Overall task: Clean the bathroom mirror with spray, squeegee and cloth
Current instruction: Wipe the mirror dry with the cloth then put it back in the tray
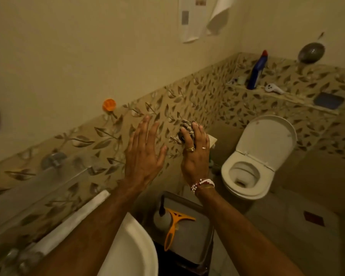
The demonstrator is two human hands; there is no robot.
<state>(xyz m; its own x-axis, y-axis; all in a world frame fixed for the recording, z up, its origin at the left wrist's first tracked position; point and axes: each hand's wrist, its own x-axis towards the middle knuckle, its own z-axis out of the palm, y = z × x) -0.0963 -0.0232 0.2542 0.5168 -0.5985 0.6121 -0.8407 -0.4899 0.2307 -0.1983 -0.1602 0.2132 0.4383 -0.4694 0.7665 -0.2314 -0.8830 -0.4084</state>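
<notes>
The right hand (195, 156) curls its fingers round a bunched cloth (184, 129) and holds it up near the leaf-patterned tiles (100, 136). The left hand (142, 154) is raised beside it, fingers straight and spread, holding nothing; whether its palm touches the tiles I cannot tell. The cloth is a crumpled, mottled grey-and-pale wad, mostly hidden in the grip, with its upper folds showing above the fingertips. Below the hands, the squeegee (175, 226), orange with a long handle, lies on a grey tray (201, 248) just beside the sink (133, 250). The spray (162, 218), a pale bottle with a dark top, rests close against the squeegee. With both tools lying on the tray and the cloth in hand, this looks like the cloth step, probably the final wipe. The mirror is not plainly in view. The next move calls for turning to the glass and pressing a flat, clean face of the cloth along its edges and any streaks.
</notes>
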